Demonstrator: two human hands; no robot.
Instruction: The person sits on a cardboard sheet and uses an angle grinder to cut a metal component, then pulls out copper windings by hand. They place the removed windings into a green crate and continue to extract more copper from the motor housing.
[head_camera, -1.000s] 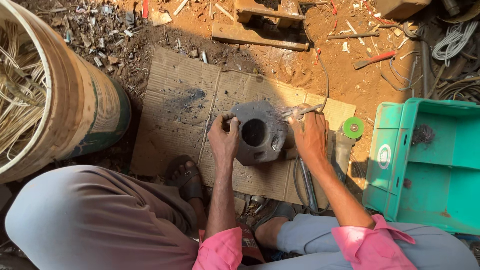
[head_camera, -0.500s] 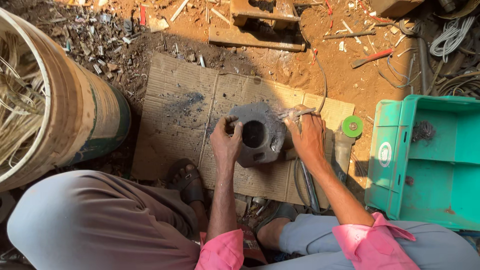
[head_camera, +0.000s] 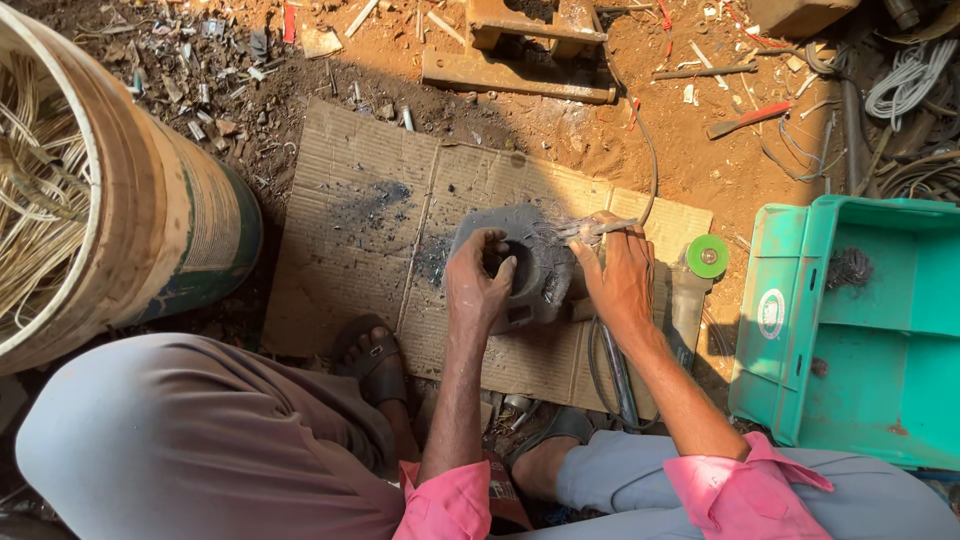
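At mid-frame, on the flattened brown cardboard sheet (head_camera: 340, 240), the grey round metal motor housing (head_camera: 530, 270) is sitting — probably heavy and rigid. The left hand (head_camera: 478, 285) is hooking fingers into its opening; the right hand (head_camera: 620, 280) is gripping thin silvery wire strands (head_camera: 590, 230) — best held by the rim.

Round white label (head_camera: 771, 313) on the teal crate's (head_camera: 800, 400) left wall.

A grey, grimy metal motor housing (head_camera: 530, 265) with a round dark opening facing up lies on flattened cardboard, a bundle of bare wire strands (head_camera: 590, 230) sticking out sideways at its upper right edge.
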